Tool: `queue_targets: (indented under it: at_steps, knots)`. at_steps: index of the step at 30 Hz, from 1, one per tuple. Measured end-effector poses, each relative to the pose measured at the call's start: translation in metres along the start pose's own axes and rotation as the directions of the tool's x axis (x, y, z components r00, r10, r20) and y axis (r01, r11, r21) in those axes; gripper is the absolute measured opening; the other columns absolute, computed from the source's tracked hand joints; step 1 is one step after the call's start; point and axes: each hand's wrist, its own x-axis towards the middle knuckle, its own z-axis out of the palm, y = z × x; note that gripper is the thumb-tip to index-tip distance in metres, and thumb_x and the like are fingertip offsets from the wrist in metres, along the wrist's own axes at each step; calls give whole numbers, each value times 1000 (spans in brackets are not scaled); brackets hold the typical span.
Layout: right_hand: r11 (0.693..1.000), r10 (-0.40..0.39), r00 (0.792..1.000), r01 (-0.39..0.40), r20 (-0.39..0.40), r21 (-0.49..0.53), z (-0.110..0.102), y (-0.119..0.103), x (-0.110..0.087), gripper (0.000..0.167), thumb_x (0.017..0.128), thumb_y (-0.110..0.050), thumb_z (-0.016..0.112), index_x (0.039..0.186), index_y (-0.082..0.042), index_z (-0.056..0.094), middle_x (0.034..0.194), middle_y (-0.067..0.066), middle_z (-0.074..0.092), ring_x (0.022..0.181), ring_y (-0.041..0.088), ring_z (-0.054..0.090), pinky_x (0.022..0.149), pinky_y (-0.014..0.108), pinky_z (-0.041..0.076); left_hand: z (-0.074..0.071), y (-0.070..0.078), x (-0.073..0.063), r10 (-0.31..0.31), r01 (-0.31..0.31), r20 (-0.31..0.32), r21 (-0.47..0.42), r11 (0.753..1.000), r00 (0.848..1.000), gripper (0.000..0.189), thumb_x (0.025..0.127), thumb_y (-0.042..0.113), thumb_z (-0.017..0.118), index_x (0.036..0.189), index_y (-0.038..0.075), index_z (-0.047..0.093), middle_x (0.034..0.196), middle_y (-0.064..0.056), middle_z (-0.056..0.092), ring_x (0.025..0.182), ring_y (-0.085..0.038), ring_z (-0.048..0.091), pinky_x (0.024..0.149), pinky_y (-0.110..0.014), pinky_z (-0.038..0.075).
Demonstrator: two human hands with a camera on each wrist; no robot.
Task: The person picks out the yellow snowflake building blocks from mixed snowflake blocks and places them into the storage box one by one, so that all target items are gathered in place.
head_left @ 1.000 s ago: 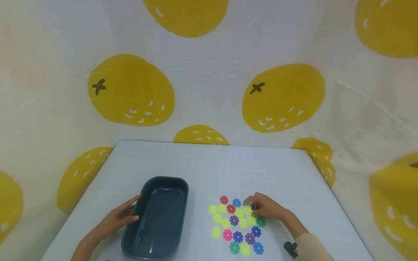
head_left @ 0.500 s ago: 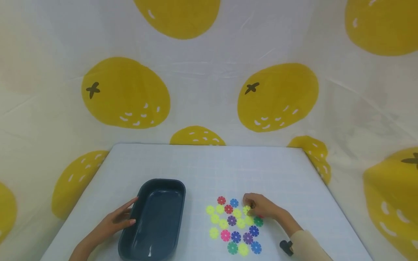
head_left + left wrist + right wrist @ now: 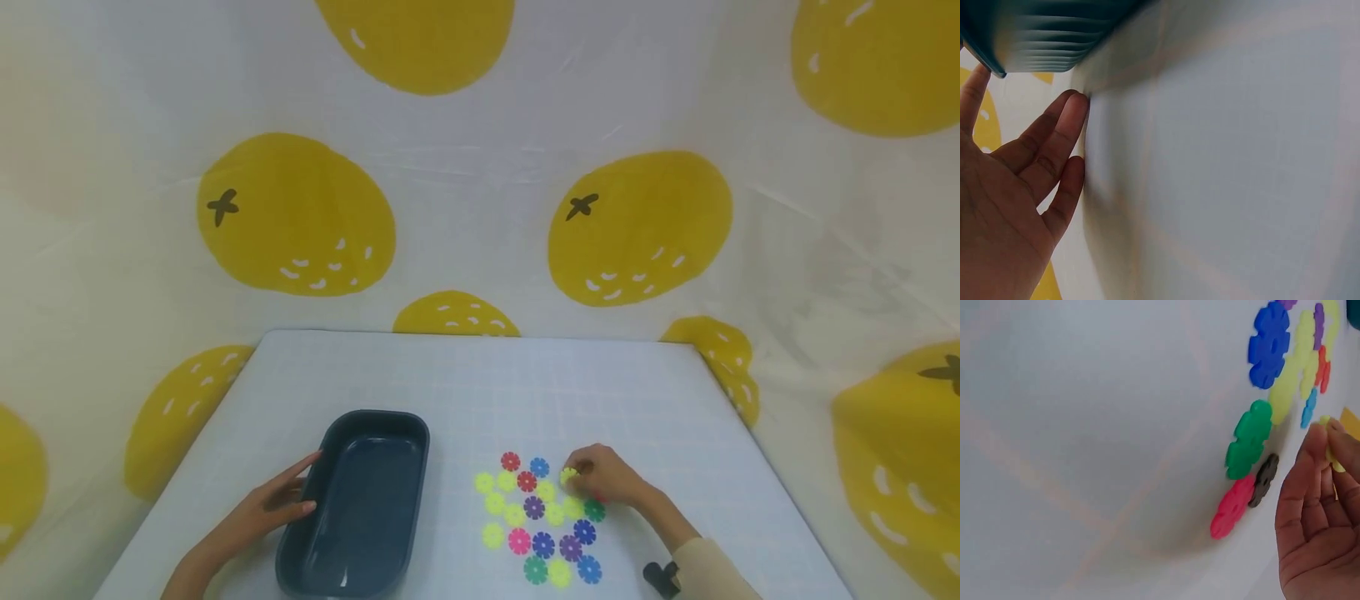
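Note:
My right hand (image 3: 609,478) pinches a yellow snowflake disc (image 3: 568,475) between thumb and fingertips, raised just off the table at the far right of a flat spread of similar notched discs. In the right wrist view, a green disc (image 3: 1249,440), a dark disc (image 3: 1264,481) and a pinkish-red disc (image 3: 1232,507) lie near that hand (image 3: 1319,519). At the left, my left hand (image 3: 264,508) rests against the long side of a dark blue-green tray (image 3: 367,517), fingers spread and mostly straight. Its fingertips reach under the tray's rim in the left wrist view.
Between the tray and my right hand, yellow, red, blue, purple, pink and green discs lie spread, such as a pink one (image 3: 519,542). A dark strap-like piece (image 3: 662,578) is by the right sleeve (image 3: 708,567). A fruit-printed cloth (image 3: 480,208) hangs behind the table (image 3: 480,375).
The right hand has taken hold of a yellow disc at the upper right of the spread and drawn it slightly away. The left hand stays at the tray; the head view shifts slightly.

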Motion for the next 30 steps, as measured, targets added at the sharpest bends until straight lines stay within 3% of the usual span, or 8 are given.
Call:
queue_targets:
  at_steps: [3,6,12,20,24,30]
  knots:
    - [993,22,1000,-21,-2,117,1,-7,0,13,87,-20,74,98,-13,73,89,-1,68,78,15,63,73,33,54,-1,-1,0,13,-13,-4,-5,1000,1000,79,91,42,70,157,26,29,159,-22,27,135,-49,42,97,-60,46]
    - [962,79,997,-76,-1,261,4,-19,-1,26,86,-22,76,105,-5,72,90,3,72,79,18,69,74,34,57,-1,-1,1,27,-27,-6,-10,1000,1000,78,91,42,70,156,27,30,160,-20,28,135,-49,42,98,-60,45]
    - [864,177,984,-162,14,477,13,-44,0,38,85,-25,78,111,1,70,90,7,73,82,22,73,75,31,58,0,0,4,8,-8,-3,-23,1000,1000,76,90,44,70,155,31,32,159,-20,31,135,-46,43,98,-56,47]
    - [717,135,973,-225,185,660,21,-68,6,37,89,-16,74,115,8,65,95,14,75,83,21,75,75,30,57,0,-1,3,33,-33,-18,-41,999,999,77,90,44,70,155,30,32,158,-20,32,135,-46,43,99,-55,46]
    - [700,130,969,-239,209,673,26,-77,9,40,89,-14,73,119,10,63,97,14,75,83,18,75,73,27,57,0,-2,2,45,-46,-19,-56,997,999,76,90,44,70,155,33,32,159,-18,31,137,-46,41,100,-57,45]
    - [701,116,969,-237,220,672,34,-93,14,44,89,-15,73,123,10,60,98,14,75,84,18,75,72,26,57,1,-4,1,27,-29,-27,-63,998,999,78,89,45,71,155,33,31,159,-19,30,138,-48,40,100,-59,44]
